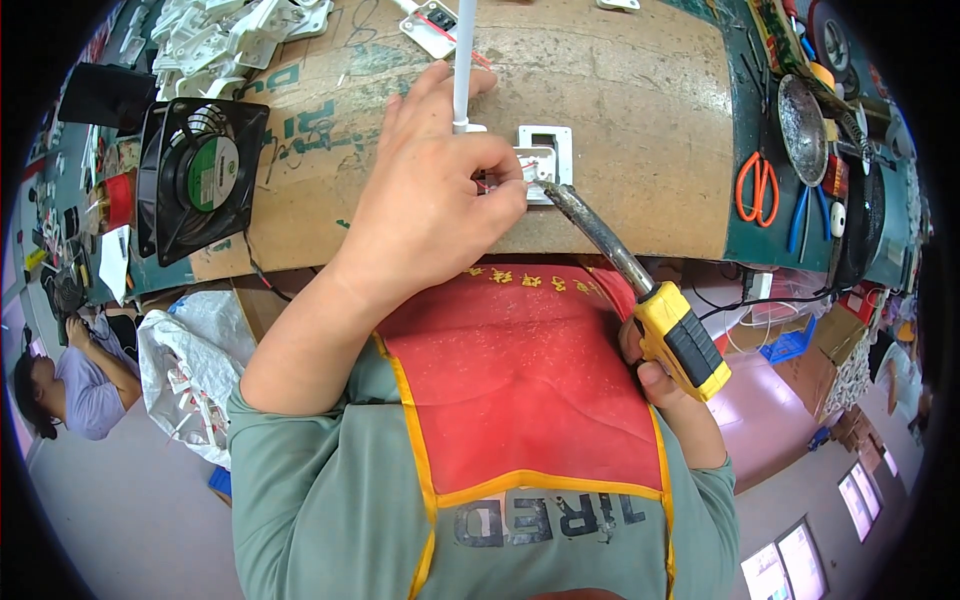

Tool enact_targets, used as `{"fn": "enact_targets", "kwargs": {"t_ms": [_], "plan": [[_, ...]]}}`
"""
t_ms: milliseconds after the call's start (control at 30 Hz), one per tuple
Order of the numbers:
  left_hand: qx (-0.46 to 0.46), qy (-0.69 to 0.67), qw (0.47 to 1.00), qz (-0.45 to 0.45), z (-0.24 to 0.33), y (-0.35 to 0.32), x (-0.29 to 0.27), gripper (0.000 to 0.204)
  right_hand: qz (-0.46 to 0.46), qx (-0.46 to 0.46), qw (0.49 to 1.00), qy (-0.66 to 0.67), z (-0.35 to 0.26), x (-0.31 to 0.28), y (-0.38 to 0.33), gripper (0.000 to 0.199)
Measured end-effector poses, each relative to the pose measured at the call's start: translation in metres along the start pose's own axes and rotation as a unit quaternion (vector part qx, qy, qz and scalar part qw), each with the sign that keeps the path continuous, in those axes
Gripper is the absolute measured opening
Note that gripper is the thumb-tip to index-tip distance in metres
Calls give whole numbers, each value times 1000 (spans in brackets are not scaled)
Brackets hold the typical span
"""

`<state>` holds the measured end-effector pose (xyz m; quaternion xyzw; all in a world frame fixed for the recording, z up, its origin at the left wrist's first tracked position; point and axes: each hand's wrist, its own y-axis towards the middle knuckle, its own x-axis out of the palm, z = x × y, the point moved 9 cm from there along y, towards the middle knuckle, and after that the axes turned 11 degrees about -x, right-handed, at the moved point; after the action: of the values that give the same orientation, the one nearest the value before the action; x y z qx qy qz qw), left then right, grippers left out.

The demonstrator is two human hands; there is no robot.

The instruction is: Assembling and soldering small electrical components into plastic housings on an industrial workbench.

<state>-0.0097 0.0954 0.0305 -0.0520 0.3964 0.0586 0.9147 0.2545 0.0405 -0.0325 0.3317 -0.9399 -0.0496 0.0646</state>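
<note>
Head view: your right hand (664, 390) has its fingers wrapped around the yellow-and-black handle of the soldering iron (685, 340), close by your red apron (530, 370). The iron's tip is at the edge of the small white housing (564, 152) on the brown board (640, 110), where your left hand (425, 185) brings thumb and forefinger close together; I cannot tell what, if anything, they pinch. Farther out across the tabletop (750, 242) are orange-handled scissors (758, 178), a black fan (210, 175) and heaped white parts (245, 40).
</note>
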Motion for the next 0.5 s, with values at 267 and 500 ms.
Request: {"fn": "enact_targets", "kwargs": {"t_ms": [267,500], "plan": [[-2,1,1000,2,-1,0,0,7,-8,-28,999,23,2,-3,-6,23],[0,2,1000,3,3,3,-1,7,10,-38,998,50,-9,-6,4,32]]}}
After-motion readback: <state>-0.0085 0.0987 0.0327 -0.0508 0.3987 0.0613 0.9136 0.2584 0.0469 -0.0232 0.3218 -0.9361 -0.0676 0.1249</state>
